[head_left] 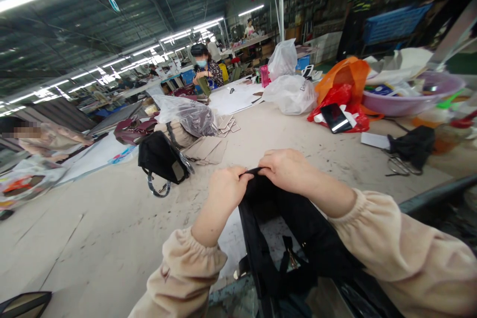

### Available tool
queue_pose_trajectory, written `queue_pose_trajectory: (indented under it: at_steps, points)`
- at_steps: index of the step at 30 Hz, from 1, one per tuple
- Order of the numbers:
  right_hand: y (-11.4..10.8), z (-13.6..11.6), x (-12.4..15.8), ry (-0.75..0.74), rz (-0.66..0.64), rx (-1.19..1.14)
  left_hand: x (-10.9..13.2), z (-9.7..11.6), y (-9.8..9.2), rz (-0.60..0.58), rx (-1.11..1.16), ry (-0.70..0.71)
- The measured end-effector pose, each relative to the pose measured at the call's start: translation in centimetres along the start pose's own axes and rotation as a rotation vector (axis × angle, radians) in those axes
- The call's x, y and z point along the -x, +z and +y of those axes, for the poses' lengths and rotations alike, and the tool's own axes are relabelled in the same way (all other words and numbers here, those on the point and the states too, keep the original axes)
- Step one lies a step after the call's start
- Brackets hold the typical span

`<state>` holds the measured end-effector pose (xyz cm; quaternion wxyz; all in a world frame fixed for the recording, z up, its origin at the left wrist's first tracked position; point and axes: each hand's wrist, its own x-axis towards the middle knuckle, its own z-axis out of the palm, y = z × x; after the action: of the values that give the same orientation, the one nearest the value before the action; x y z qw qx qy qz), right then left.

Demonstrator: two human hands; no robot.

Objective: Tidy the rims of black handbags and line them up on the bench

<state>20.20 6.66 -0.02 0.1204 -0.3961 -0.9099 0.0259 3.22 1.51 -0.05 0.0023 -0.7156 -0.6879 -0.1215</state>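
Observation:
A black fabric bag piece (309, 223) hangs over the near edge of the worktable, open in the middle. My left hand (226, 188) pinches its far edge between thumb and fingers. Close beside it, my right hand (285, 170) grips the same edge, leaving a short folded strip of black fabric between the two hands. A zipper pull with a black tab (291, 257) shows inside the piece. The lower part of the piece runs out of view at the bottom.
A black handbag (163, 157) stands left of centre near flat card pieces (206, 149). To the right lie a phone (336, 118), a red plastic bag (345, 97), a purple basin (410, 97) and scissors (400, 165). Co-workers (206, 67) sit across the table.

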Motion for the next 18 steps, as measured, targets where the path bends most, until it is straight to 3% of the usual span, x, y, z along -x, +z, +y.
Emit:
queue_pose_trajectory:
  at_steps: [13,18]
  points:
    - [0.01,-0.23,-0.49,-0.147,0.032,-0.05,-0.29,-0.02,0.11,-0.026,-0.081,0.075]
    - [0.12,-0.67,-0.76,-0.165,0.048,0.002,-0.28,-0.33,-0.24,-0.074,0.059,0.102]
